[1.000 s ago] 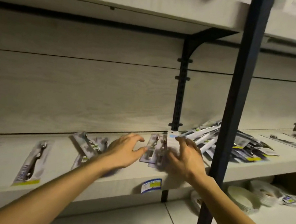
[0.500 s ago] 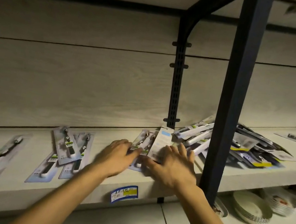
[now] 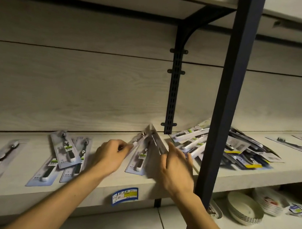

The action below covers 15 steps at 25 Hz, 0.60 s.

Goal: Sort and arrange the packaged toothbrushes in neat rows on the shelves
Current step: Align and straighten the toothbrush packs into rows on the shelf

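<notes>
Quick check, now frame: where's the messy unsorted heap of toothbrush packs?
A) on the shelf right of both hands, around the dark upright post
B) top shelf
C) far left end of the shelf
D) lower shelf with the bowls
A: the heap of toothbrush packs lies on the shelf, right of both hands, straddling the dark upright post.

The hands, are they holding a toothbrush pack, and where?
The left hand pinches a tilted toothbrush pack by its lower left edge. The right hand touches another raised pack; its fingers' grip cannot be told.
</notes>
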Available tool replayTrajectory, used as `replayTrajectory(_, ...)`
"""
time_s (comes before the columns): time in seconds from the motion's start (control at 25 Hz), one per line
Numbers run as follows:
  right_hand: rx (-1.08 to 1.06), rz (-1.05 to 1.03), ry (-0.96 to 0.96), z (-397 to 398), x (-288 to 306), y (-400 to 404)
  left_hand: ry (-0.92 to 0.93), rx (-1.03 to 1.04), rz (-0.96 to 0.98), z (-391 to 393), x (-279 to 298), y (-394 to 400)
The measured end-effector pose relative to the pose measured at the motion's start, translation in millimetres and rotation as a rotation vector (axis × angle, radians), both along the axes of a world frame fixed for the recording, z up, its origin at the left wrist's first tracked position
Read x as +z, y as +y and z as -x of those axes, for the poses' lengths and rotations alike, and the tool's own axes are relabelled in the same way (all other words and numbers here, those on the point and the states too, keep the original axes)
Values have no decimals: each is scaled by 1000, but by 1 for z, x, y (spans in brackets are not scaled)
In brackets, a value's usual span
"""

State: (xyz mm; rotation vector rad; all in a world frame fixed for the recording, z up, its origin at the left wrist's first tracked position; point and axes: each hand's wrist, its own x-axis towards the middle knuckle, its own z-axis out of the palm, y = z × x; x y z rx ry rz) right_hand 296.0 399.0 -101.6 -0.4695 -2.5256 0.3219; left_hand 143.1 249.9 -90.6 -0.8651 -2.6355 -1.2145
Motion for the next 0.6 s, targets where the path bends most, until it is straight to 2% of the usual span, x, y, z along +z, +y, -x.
replayTrajectory(0.08,-8,217,173,3,3,2,-43,45,-76,-5,6,-5)
replayTrajectory(0.2,-51,330,226,1,16,0,-87,76,-195,-8,12,-11)
replayTrajectory(0.36,1,614,336,-1,22,1,-177,-29,-440,-13,14,-5)
replayTrajectory(0.48,34,674,395,-6,25,-3,-233,-87,-553,-15,15,-3)
replayTrajectory(0.6,45,690,416,-14,23,-19,-264,-147,-547,-16,15,-4)
